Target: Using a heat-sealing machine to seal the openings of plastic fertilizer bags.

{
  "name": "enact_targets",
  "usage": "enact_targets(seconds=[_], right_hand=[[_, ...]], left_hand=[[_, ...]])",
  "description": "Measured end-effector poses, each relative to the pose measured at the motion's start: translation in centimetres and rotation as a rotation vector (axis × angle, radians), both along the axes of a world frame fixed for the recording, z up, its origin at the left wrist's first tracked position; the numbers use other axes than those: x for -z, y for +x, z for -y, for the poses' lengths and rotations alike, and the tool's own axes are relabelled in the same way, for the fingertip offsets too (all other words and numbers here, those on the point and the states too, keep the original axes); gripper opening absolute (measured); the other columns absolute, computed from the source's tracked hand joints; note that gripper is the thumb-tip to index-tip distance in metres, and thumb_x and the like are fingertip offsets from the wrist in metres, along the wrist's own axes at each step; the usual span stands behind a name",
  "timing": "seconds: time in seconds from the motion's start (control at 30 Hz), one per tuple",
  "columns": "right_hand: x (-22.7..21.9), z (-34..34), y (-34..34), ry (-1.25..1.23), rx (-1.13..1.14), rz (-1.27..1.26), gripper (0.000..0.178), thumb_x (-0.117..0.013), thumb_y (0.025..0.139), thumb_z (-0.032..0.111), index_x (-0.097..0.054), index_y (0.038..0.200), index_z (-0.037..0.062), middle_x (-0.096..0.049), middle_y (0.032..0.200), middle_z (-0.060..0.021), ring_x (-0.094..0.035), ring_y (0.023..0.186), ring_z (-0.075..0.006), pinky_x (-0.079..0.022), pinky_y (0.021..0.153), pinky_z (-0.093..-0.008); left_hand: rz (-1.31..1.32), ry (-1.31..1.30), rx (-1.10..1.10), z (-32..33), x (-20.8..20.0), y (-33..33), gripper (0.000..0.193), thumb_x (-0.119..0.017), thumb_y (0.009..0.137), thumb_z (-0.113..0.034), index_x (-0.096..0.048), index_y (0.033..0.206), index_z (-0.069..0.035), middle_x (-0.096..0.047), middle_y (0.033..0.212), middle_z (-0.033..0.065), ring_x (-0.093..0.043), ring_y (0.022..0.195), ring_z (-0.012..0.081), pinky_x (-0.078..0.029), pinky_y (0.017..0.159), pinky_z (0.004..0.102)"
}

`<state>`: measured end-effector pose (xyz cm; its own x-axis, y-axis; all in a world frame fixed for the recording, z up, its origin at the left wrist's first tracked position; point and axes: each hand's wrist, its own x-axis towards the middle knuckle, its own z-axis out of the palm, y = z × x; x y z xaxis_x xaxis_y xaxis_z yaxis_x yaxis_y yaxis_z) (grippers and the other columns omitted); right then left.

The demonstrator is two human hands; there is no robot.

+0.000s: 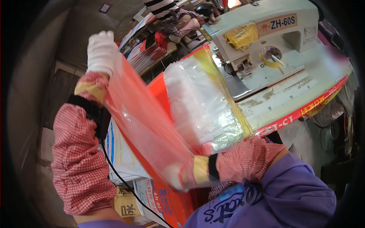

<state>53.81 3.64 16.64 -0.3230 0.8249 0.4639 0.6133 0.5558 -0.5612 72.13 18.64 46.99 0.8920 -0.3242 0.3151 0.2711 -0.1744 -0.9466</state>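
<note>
My left hand [100, 53], in a white glove, is raised at the upper left with its fingers closed on the top end of a see-through plastic liner bag [142, 114]. The liner stretches slantwise down toward my right hand [176, 176] and looks reddish over the red sheet or sack behind it. My right hand, also gloved, is low in the middle, smeared by motion and partly covered by the film, so its fingers cannot be made out. Right of the stretched liner, a pile of clear plastic liners [199, 97] with yellowish edges lies beside the sewing machine [243, 41].
A tape roll [262, 59] rests on the machine bed, which has a red-taped front edge [281, 123]. Printed sacks [163, 201] lie below my hands, and a black cable [119, 174] hangs at left. Behind are stacked sacks [150, 47] and another person [171, 19].
</note>
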Motion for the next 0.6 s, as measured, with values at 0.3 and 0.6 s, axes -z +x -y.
enact_targets(seconds=[0.3,0.6], right_hand=[[6.2,12.4,8.3,0.050,-0.134,-0.489,0.038,-0.040,0.088,0.037,-0.050,0.116,0.0124,-0.061,0.093,-0.0096,-0.058,0.090,-0.0260,-0.046,0.078,-0.0353],[-2.7,18.3,19.3,0.062,1.254,-0.550,0.035,-0.060,0.075,0.021,-0.053,0.106,0.0065,-0.060,0.088,-0.0129,-0.059,0.079,-0.0306,-0.047,0.070,-0.0381]], left_hand=[[0.026,-0.616,-0.436,7.4,5.0,8.5,0.023,-0.041,0.084,-0.013,-0.057,0.100,-0.009,-0.060,0.101,0.0171,-0.060,0.092,0.0332,-0.049,0.074,0.0440],[-0.193,-0.611,-0.526,7.7,6.9,10.2,0.024,-0.038,0.086,-0.015,-0.051,0.104,-0.008,-0.060,0.099,0.0187,-0.058,0.093,0.0356,-0.046,0.078,0.0446]])
